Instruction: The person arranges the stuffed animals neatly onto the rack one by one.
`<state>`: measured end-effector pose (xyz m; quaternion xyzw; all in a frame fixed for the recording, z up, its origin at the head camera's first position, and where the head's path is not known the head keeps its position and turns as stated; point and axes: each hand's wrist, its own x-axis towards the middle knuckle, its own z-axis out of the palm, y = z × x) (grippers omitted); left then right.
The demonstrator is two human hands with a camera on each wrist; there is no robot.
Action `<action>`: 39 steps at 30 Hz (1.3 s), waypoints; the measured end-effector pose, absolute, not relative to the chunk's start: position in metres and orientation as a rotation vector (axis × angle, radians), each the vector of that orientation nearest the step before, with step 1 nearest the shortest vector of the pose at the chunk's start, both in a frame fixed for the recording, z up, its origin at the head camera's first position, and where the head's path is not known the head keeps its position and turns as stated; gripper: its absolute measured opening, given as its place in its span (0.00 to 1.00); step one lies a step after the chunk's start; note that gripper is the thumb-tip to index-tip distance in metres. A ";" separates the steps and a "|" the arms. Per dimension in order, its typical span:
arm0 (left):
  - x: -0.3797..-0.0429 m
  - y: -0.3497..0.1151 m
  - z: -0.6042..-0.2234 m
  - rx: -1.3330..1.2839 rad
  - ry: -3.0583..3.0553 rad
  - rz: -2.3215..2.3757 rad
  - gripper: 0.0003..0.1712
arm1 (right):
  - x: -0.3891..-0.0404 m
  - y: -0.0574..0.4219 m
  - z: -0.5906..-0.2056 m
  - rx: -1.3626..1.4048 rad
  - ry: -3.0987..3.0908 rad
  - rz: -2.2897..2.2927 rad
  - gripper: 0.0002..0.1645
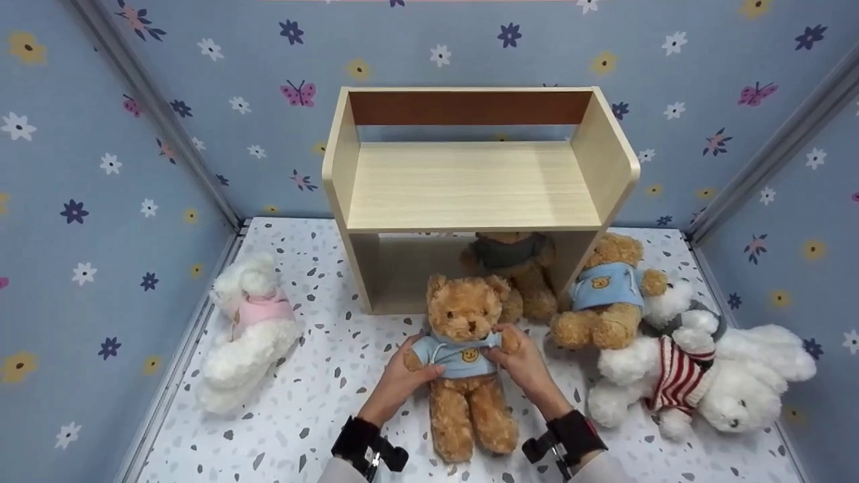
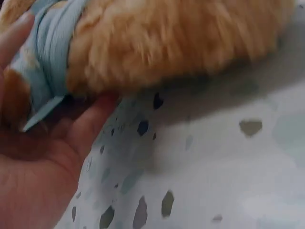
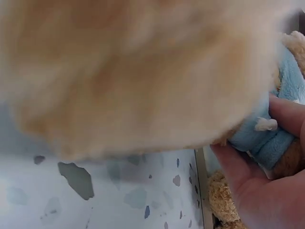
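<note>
A brown teddy bear (image 1: 463, 402) in a light blue hoodie faces up in front of the shelf, held between both hands. My left hand (image 1: 405, 377) grips its side by one arm, the thumb on the hoodie's front. On the other side my right hand (image 1: 525, 365) holds the hoodie beside the other arm. In the left wrist view, fingers of the left hand (image 2: 45, 167) reach beneath the bear's body (image 2: 167, 43). Blurred fur (image 3: 143, 86) fills much of the right wrist view, with the right hand (image 3: 271, 191) pinching the blue hoodie (image 3: 262, 138).
Behind stands a pale wooden two-level shelf (image 1: 470, 184). A bear in a dark top (image 1: 537, 288) sits in its lower level, partly hidden. To the right are another blue-hoodie bear (image 1: 607, 288), a grey-and-white plush (image 1: 691, 329) and a striped-sweater plush (image 1: 745, 389). A pink-topped white plush (image 1: 248, 349) lies left.
</note>
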<state>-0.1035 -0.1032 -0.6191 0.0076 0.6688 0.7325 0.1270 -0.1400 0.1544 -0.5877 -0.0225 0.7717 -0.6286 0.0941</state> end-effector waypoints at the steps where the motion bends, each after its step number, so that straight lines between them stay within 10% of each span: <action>1: -0.105 -0.100 -0.620 0.015 1.978 2.131 0.49 | -0.140 0.153 -0.589 -0.084 2.304 -1.853 0.22; 16: -0.110 -0.086 -0.624 -0.238 2.226 2.106 0.36 | -0.129 0.149 -0.600 -0.382 2.245 -1.551 0.47; 39: -0.161 -0.087 -0.576 -0.465 2.461 2.096 0.31 | -0.185 0.123 -0.569 -0.327 2.440 -1.746 0.35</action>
